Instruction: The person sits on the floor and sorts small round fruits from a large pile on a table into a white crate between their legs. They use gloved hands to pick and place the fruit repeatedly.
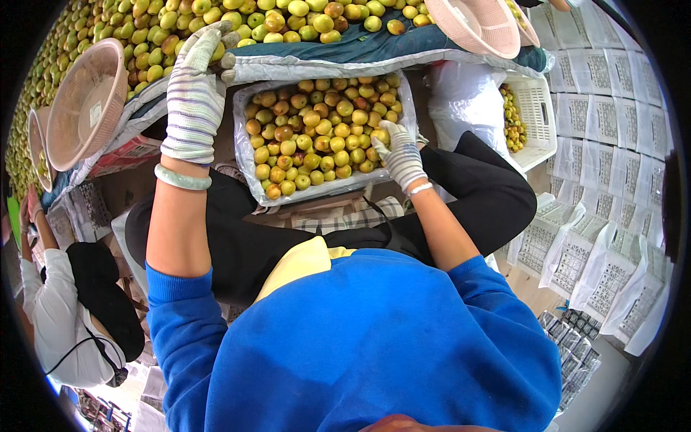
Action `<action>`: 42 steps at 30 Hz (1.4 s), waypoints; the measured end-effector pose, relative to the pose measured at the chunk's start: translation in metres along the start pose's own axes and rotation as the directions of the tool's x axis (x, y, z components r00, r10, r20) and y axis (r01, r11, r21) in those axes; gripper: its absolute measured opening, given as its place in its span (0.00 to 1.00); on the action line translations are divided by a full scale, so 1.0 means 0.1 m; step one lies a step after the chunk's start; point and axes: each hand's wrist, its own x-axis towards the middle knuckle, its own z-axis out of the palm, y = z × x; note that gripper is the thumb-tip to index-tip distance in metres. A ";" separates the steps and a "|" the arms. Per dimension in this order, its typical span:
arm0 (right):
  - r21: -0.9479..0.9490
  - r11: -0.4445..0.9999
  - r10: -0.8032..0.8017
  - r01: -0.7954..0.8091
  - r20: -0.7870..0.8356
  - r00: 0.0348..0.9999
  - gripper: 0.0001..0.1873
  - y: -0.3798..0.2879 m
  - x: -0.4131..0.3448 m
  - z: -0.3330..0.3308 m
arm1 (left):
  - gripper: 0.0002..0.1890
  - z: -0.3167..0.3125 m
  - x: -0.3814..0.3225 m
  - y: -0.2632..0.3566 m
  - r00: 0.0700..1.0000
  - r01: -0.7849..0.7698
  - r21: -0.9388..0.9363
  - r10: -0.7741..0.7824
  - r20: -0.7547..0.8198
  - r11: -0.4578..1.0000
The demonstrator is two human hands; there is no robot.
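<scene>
My left hand [201,92], in a striped knit glove, reaches over the cloth-lined edge of the heap of green and brownish jujubes [156,35]. A jujube [218,51] shows between its thumb and fingers. My right hand [398,151], gloved alike, rests at the right side of the plastic-lined crate [324,191] between my knees, its fingers around a yellow-green jujube [381,136]. Many yellow-green and brown jujubes [318,129] fill that crate. The palm side of my right hand is hidden.
Pink plastic baskets [89,108] stand on the heap at left, another pink basket [478,24] at top right. A white crate [540,119] with small fruit stands right, beside stacked lined crates [588,119]. A co-worker in a white top [59,313] sits at left.
</scene>
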 end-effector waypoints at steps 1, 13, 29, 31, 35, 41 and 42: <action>-0.045 0.999 0.000 0.000 -0.007 1.000 0.27 -0.01 0.03 0.03 | 0.16 -0.01 0.01 -0.01 1.000 -0.001 0.005 0.001 -0.001 1.000; 0.635 0.600 0.419 -0.487 0.270 0.867 0.18 0.39 -0.24 -0.44 | 0.20 -0.13 -0.05 0.05 0.998 0.014 0.030 -0.012 -0.057 0.999; -0.253 0.965 0.103 -0.068 0.125 0.987 0.25 -0.13 -0.48 -0.01 | 0.15 -0.10 -0.10 0.07 0.995 0.003 0.077 0.005 -0.099 0.997; -0.270 0.954 0.176 -0.131 0.150 0.973 0.26 -0.21 -0.48 0.01 | 0.15 -0.09 -0.11 0.05 0.994 -0.019 0.076 0.028 -0.110 0.997; -0.202 0.968 0.185 -0.147 0.180 0.966 0.23 -0.22 -0.47 0.03 | 0.14 -0.14 -0.09 0.06 0.997 -0.008 0.057 0.012 -0.070 0.998; -0.245 0.953 0.235 -0.178 0.225 0.946 0.27 -0.18 -0.40 0.01 | 0.15 -0.11 -0.08 0.01 0.999 0.038 0.089 -0.040 0.031 0.995; -0.247 0.954 0.232 -0.172 0.237 0.943 0.26 -0.19 -0.39 -0.02 | 0.15 -0.06 -0.12 -0.01 0.995 0.062 0.097 -0.069 0.069 0.993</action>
